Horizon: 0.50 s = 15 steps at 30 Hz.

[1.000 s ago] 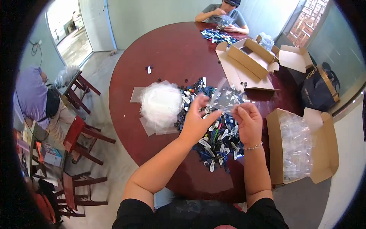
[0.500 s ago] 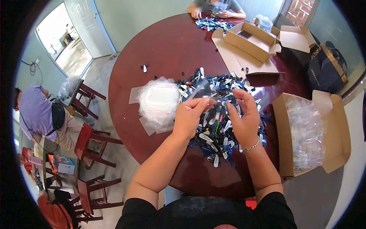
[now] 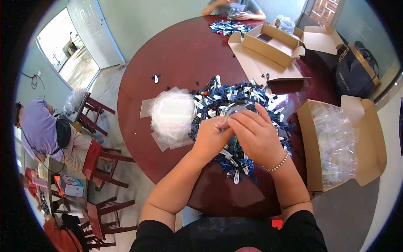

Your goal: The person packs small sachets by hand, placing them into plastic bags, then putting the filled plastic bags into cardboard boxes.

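Left hand has a clear plastic bag pinched tight. Right hand is half-curled right up against it, honestly can't tell if it's gripping. Bag's above a messy pile of snap hair clips, toward the near edge of the surface.

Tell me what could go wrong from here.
The thin clear bag between the left hand and the right hand might slip or crumple, since it looks flimsy. The loose stack of clear sleeves meets the pile of hair clips, so clips could get mixed in among them. The lone clip away from the pile might be overlooked.
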Available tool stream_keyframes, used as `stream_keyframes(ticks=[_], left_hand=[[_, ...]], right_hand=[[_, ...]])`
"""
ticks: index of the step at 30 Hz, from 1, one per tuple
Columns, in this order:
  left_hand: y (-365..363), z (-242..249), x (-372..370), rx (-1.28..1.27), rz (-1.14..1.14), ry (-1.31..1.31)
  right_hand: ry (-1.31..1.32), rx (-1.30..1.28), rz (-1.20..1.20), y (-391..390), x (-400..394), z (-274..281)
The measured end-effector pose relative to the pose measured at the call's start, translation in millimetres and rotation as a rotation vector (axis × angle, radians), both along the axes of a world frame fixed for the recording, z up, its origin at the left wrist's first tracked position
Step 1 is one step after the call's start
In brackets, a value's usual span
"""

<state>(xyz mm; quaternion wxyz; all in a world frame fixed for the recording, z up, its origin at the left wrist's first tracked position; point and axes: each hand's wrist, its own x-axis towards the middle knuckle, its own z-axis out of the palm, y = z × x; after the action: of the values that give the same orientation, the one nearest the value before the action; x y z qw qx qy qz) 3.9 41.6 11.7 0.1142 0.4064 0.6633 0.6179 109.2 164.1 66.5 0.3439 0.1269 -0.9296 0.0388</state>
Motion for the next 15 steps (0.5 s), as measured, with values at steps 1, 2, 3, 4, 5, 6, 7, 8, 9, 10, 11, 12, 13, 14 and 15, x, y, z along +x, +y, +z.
stream_keyframes(ticks=[1, 2, 3, 4, 5, 6, 7, 8, 9, 10, 11, 12, 13, 14, 15], left_hand=[[2, -3, 0, 0.025, 0.013, 0.028], [2, -4, 0, 0.031, 0.005, 0.033], [1, -5, -1, 0.005, -0.002, 0.067], [1, -5, -2, -0.022, -0.008, 0.101], [1, -7, -1, -0.019, -0.01, 0.061], [2, -5, 0, -0.012, -0.015, 0.065], [1, -1, 1, -0.003, -0.029, 0.126], [2, 3, 2, 0.007, -0.043, 0.186], [2, 3, 4, 0.025, -0.048, 0.205], [3, 4, 5, 0.031, -0.055, 0.21], [3, 5, 5, 0.006, -0.077, 0.151], [2, 6, 6, -0.02, -0.098, 0.091], [1, 6, 7, -0.066, -0.098, 0.072], [0, 7, 5, -0.063, -0.101, 0.074], [-1, 7, 4, -0.118, -0.118, 0.051]], right_hand=[[-0.011, 0.0, -0.01, -1, 1, 1], [-0.025, -0.014, -0.01, -1, 2, 2], [-0.039, -0.03, -0.01, -1, 2, 2], [-0.042, -0.043, -0.017, -2, 3, 3], [-0.038, -0.038, -0.024, 0, 5, 4], [-0.082, -0.027, -0.014, 2, 6, 5], [-0.125, -0.017, -0.004, 4, 8, 7], [-0.094, -0.021, -0.02, 3, 7, 9], [-0.089, -0.015, -0.027, 4, 8, 9], [-0.073, -0.055, -0.039, 5, 10, 9], [-0.058, -0.096, -0.049, 5, 11, 10], [-0.055, -0.104, -0.061, 5, 12, 12], [-0.052, -0.102, -0.065, 3, 14, 15], [-0.053, -0.118, -0.082, 0, 17, 20], [-0.054, -0.134, -0.098, -2, 19, 22]])
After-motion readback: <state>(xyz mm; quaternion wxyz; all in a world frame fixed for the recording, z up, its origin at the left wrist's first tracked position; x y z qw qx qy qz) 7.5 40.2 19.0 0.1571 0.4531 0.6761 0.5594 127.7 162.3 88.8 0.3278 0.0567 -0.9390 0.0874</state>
